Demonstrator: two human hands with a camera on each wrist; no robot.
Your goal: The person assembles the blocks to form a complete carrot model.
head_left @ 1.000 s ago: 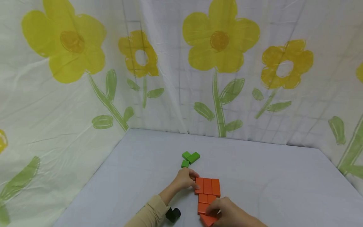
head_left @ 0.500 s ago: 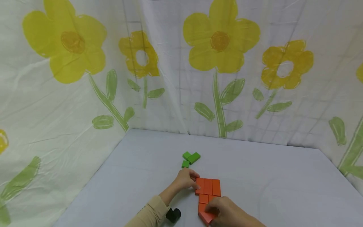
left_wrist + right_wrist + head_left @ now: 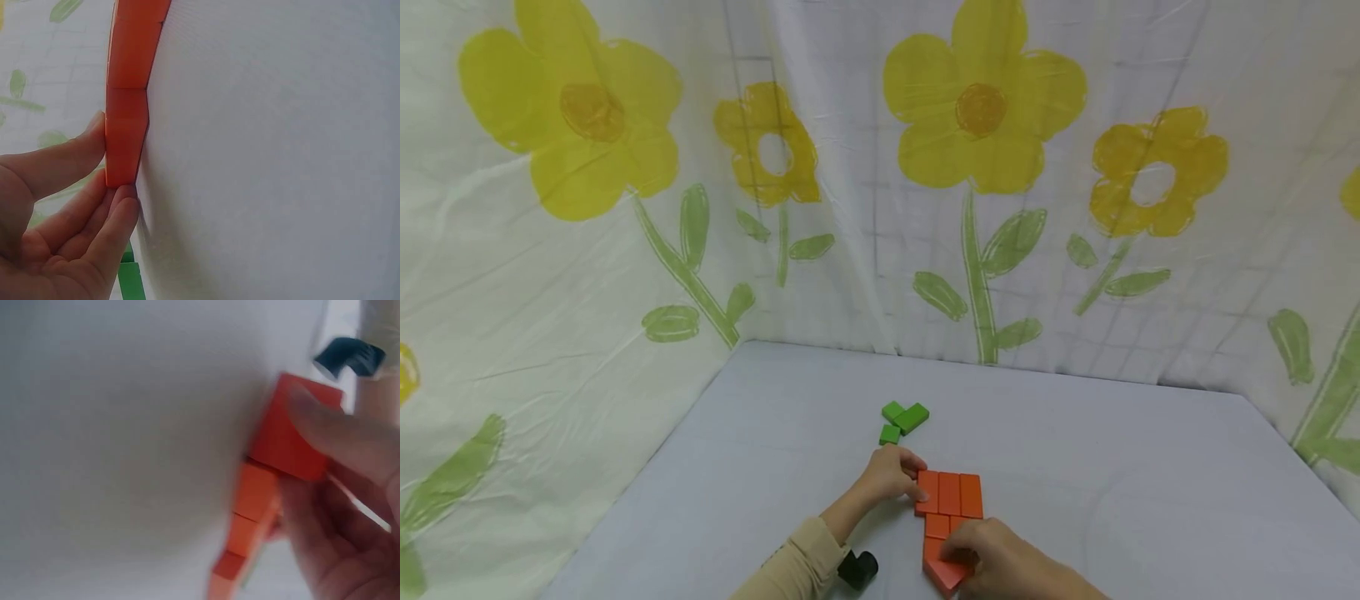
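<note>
Flat orange blocks (image 3: 950, 493) lie together on the white table, three side by side above smaller ones. At the upper left block (image 3: 928, 485), my left hand (image 3: 883, 475) holds the outer edge; in the left wrist view the thumb of that hand (image 3: 69, 231) rests against one face of the orange block (image 3: 127, 137) and the fingers against its end. My right hand (image 3: 1011, 565) pinches a red-orange block (image 3: 945, 573) at the near end of the group. The right wrist view shows that block (image 3: 290, 434) between thumb and fingers of the hand (image 3: 350, 512), touching or very close to its neighbour.
Green blocks (image 3: 913, 418) lie beyond my left hand. Dark cylindrical pieces (image 3: 859, 570) are beside the left sleeve (image 3: 805, 558). A white curtain (image 3: 850, 250) printed with yellow flowers stands behind the table (image 3: 1075, 450).
The red-orange block in my right hand has shifted slightly left and up against the group, and turned a little. My left hand has stayed in place.
</note>
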